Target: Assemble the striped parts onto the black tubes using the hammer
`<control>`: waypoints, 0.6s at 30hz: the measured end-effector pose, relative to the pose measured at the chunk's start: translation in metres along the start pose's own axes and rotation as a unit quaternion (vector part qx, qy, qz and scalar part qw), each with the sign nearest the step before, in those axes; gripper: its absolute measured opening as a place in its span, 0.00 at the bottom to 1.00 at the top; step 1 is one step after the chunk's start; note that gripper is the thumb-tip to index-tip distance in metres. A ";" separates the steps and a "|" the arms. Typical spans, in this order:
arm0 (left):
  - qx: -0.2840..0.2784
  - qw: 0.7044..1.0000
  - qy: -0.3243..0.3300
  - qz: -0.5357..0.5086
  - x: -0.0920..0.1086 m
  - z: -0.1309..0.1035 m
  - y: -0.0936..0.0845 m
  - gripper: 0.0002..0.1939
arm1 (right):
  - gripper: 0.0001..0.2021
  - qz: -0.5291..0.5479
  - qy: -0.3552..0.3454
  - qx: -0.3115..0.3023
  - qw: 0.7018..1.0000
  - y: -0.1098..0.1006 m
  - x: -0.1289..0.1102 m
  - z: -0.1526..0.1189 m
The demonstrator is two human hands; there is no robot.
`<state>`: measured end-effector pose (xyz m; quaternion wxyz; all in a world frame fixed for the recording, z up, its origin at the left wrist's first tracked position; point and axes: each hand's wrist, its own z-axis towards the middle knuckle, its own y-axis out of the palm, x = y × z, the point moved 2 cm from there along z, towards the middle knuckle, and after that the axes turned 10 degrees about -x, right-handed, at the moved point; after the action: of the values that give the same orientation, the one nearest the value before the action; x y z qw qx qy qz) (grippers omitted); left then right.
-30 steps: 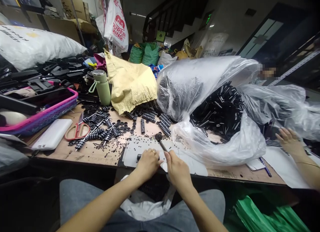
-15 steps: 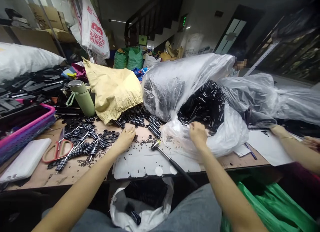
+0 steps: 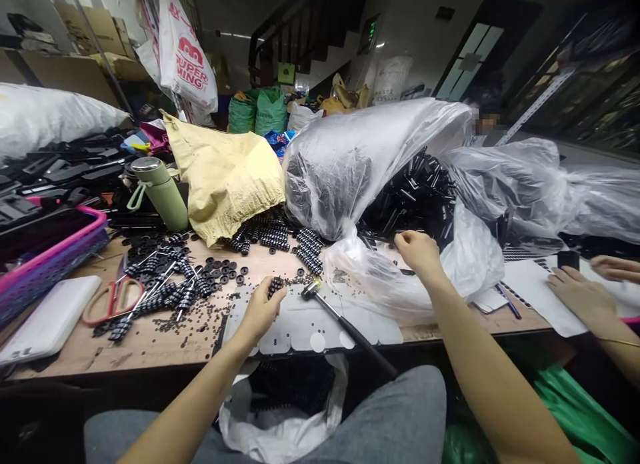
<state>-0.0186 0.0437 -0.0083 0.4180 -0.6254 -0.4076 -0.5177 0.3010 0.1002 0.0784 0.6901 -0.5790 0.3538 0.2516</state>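
Note:
My left hand [image 3: 261,309] is closed around a short black-and-white ridged roller [image 3: 275,287] above the white sheet [image 3: 300,324]. My right hand [image 3: 421,256] has its fingers curled at the mouth of a clear plastic bag [image 3: 340,177]. Many slim black parts [image 3: 400,207] with shiny pins spill inside that bag; whatever the right fingers grip is hidden. Between my hands a hammer [image 3: 345,325] lies with its black handle toward me. Similar ridged rollers [image 3: 309,249] are piled just beyond it.
Left are orange-handled scissors [image 3: 114,303], rods with rollers [image 3: 170,287], black discs [image 3: 225,271], a white case [image 3: 50,317], a pink-rimmed basket [image 3: 95,217] and a green flask [image 3: 167,197]. A white sack [image 3: 235,424] hangs open below the edge. A co-worker's hands [image 3: 583,297] are at right.
My left hand has come back toward me with a roller in it. My right hand has shifted right along the bag. The roller in the sack's mouth is out of sight. The co-worker's hands have moved.

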 end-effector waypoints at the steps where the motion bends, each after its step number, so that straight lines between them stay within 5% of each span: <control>1: -0.011 0.998 -0.011 -0.055 0.003 0.000 0.007 0.17 | 0.12 0.063 0.001 -0.031 0.998 0.012 -0.010 -0.012; 5: -0.027 0.977 -0.020 -0.211 0.020 -0.002 0.029 0.23 | 0.15 0.147 0.024 -0.198 0.969 0.087 -0.040 -0.076; 8: 0.006 0.970 -0.018 -0.241 0.026 -0.006 0.026 0.18 | 0.18 0.200 0.026 -0.331 0.922 0.127 -0.050 -0.111; 13: 0.013 0.993 -0.040 -0.112 0.004 -0.005 0.016 0.12 | 0.36 0.002 -0.190 -0.276 0.942 0.142 -0.052 -0.110; 18: 0.153 0.986 0.062 0.034 -0.019 0.008 0.016 0.05 | 0.19 -0.168 -0.234 -0.155 0.945 0.194 -0.039 -0.110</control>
<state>-0.0035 0.0447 -0.0292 0.5505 -0.5343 -0.4340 -0.4723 0.1077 0.0342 -0.0205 0.6873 -0.6549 0.0370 0.3120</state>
